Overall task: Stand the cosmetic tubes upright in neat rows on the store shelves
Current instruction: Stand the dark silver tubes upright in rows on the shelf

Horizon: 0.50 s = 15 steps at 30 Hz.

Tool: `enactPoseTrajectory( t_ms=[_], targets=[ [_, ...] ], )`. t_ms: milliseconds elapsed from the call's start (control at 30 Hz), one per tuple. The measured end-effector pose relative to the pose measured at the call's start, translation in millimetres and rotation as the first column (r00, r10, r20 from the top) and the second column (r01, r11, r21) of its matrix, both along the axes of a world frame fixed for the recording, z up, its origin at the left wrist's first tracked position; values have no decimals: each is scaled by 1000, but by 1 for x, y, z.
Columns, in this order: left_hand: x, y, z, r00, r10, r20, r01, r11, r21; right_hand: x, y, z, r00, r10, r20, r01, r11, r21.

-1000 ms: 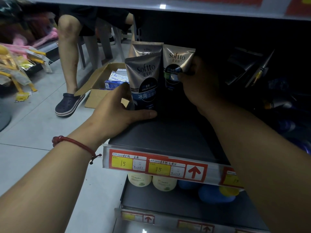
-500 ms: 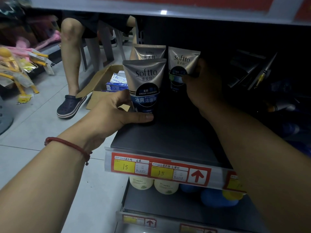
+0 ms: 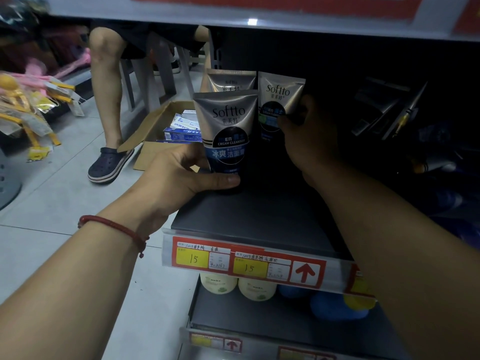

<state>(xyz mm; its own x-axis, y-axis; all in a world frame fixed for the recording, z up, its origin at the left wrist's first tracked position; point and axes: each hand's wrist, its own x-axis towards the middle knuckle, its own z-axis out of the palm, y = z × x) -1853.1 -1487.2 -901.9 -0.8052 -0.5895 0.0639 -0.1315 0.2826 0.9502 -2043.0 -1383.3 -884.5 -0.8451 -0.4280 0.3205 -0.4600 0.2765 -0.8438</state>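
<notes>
Three silver and dark blue Softto cleanser tubes stand upright on their caps on the dark shelf (image 3: 249, 219). My left hand (image 3: 181, 175) grips the front tube (image 3: 227, 133) low down, thumb across its cap. Behind that one stands a second tube (image 3: 231, 81), mostly hidden. My right hand (image 3: 309, 141) reaches into the shelf and holds the third tube (image 3: 279, 100) from its right side, fingers curled round its middle. The lower part of that tube is hidden by my hand and the dark.
A price strip (image 3: 246, 263) with yellow "15" labels edges the shelf front. Cream bottles (image 3: 257, 289) and blue items sit on the shelf below. A cardboard box (image 3: 161, 131) of goods lies on the floor, beside a seated person's leg (image 3: 106, 105). Dark packaged items (image 3: 389, 110) fill the shelf's right.
The view has shifted slightly; both hands stay on their tubes. My left thumb has settled lower across the front tube's cap. The tubes remain upright.
</notes>
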Motion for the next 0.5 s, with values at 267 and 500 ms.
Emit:
enactPoseTrajectory(
  t_ms=[267,500],
  targets=[
    [-3,2,-1,999,39,20,-39,999,-9,2,-1,-3,1000,12,27,-12,1000,-3],
    [-4,3,1,999,27,31,-27,1000,-14,8,1,-10,997,6,74,-5,1000,-14]
  ],
)
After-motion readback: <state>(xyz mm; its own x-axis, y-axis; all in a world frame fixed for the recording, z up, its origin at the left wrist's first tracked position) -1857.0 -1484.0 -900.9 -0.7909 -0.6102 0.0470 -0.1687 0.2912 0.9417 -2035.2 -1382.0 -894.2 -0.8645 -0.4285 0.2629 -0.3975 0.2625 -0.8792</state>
